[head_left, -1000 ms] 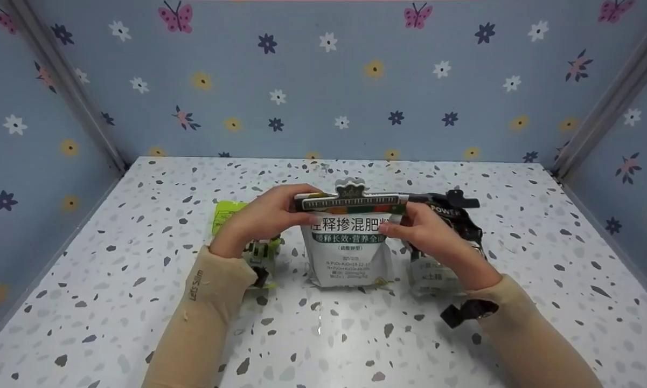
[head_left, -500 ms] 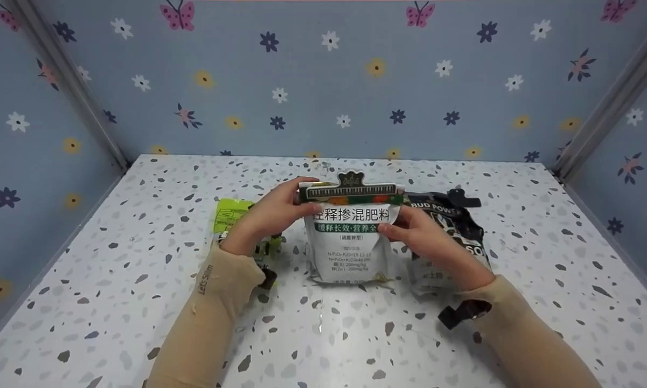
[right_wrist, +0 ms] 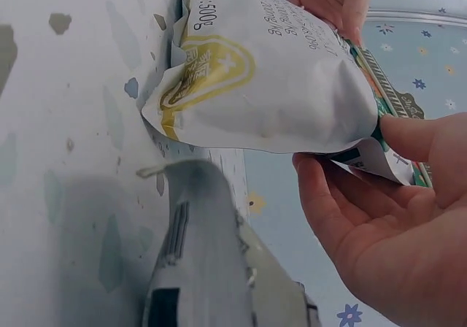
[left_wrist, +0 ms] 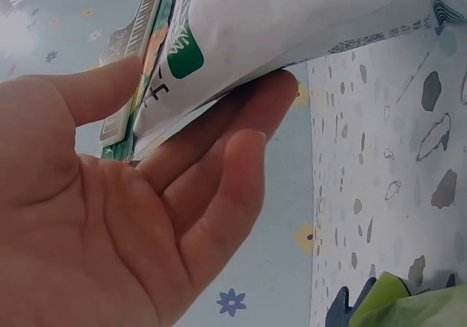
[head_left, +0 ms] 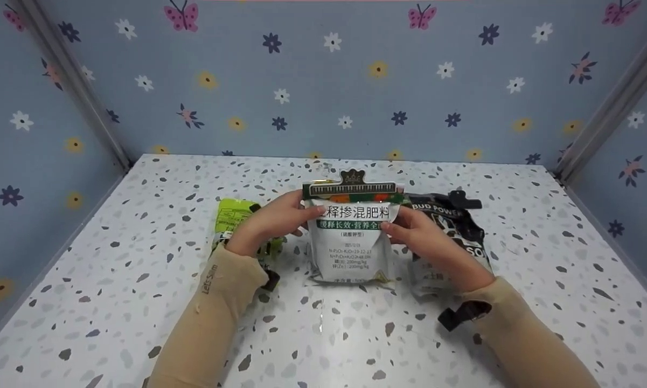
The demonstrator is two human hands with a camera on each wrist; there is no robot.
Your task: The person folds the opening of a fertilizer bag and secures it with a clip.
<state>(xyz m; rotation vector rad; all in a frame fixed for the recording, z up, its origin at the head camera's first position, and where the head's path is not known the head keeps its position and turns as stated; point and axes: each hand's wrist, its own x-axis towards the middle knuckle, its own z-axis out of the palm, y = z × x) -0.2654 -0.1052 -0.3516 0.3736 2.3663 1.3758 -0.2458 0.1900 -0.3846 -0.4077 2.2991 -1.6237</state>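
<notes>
A white fertilizer bag point(head_left: 353, 258) stands upright on the table, its printed front facing me. A long bag clip point(head_left: 353, 188) with a crown-shaped handle lies across its folded top. My left hand point(head_left: 272, 218) holds the bag's upper left edge, thumb in front just below the clip; in the left wrist view, some fingertips reach behind the bag and the other fingers curve free of it. My right hand point(head_left: 436, 242) grips the upper right edge, thumb on the front and fingers behind, as the right wrist view also shows.
A lime-green bag point(head_left: 230, 212) stands left, partly behind my left hand. At right is a black and white bag point(head_left: 470, 229) with a black clip point(head_left: 466, 200) at its top, partly covered by my right hand. A flowered wall point(head_left: 323, 70) closes off the speckled table point(head_left: 312, 345).
The bag's top has tilted upright, so more of its front shows. My left hand has slid down from the clip's end to the bag's edge. The right hand keeps its hold.
</notes>
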